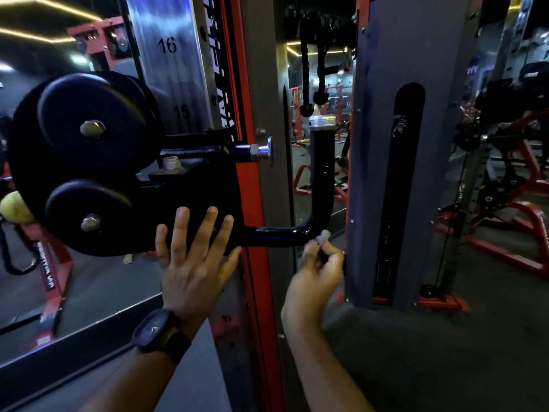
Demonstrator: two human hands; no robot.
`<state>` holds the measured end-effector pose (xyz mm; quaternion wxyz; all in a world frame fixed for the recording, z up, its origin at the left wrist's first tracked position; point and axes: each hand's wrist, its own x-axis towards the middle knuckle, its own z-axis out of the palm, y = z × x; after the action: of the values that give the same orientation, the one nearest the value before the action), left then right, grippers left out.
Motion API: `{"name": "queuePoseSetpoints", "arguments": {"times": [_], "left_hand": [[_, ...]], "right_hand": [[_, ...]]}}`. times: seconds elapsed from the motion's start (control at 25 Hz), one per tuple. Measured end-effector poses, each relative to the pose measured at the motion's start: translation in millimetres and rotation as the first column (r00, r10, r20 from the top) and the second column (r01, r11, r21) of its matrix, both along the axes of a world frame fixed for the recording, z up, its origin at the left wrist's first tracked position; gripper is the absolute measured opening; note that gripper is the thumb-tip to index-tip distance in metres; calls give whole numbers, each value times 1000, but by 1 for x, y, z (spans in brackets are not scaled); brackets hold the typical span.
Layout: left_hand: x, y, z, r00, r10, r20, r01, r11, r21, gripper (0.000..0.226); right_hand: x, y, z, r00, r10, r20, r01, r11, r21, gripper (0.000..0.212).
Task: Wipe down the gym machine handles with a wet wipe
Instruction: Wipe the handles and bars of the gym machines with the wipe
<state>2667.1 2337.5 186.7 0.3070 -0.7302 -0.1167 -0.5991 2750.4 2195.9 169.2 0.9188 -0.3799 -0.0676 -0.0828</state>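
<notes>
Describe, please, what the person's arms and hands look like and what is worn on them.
Both forearms are bare, with no sleeves in view. The left hand and right hand wear no gloves, and no rings show. On the left wrist sits a black wristwatch with a round dark face and a broad strap. The right wrist is bare.

Cable-station fittings in a dim gym.
Two black pulley wheels [89, 126] sit stacked at centre left, with a yellow ball [15, 208] and a black carabiner [17, 257] at the left edge. Behind them a steel column [175, 69] is marked 16 and 15. A silver pin knob [264, 150] juts out in front of a red upright [252, 188]. A grey shroud [377, 144] with a dark slot stands right of centre, and black ropes [312, 69] hang at top centre.
</notes>
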Motion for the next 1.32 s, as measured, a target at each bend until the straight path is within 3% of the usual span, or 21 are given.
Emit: {"name": "queuePoseSetpoints", "arguments": {"times": [0.28,0.6,0.72,0.8,0.84,0.92,0.96,1.04,1.12,1.2,1.32], "left_hand": [[-3,4,-1,1000,6,-28,-5,1000,28,56],[-4,3,1,1000,10,0,-10,999,52,57],[-2,2,1,1000,-6,17,5,998,55,55],[-1,4,0,1000,4,28,-6,998,55,54],[-1,3,0,999,7,31,-9,998,59,54],[-1,2,0,999,-3,32,1,999,54,54],[-1,2,0,999,-6,33,4,999,48,54],[0,2,-1,1000,0,31,-2,999,46,54],[0,1,-2,1000,4,29,-5,999,37,53],[0,1,-2,999,4,37,-6,1000,29,53],[2,0,0,997,-18,74,16,1000,26,50]], "right_hand": [[-32,33,9,928,226,-295,-187,970,153,13],[-34,55,2,869,456,-191,-395,873,286,12],[-40,33,4,867,482,-127,-476,876,80,7],[-36,5,15,943,323,80,-291,917,-273,7],[-32,-8,23,942,210,260,-84,902,-424,9],[-14,-22,43,770,73,634,396,725,-564,16],[-6,-21,57,669,135,730,545,578,-607,21],[4,-10,83,606,405,684,642,258,-722,29],[6,-2,96,568,594,570,706,3,-708,27],[7,-5,98,525,669,526,770,-111,-628,27],[6,-14,103,527,653,544,785,-129,-606,22]]}}
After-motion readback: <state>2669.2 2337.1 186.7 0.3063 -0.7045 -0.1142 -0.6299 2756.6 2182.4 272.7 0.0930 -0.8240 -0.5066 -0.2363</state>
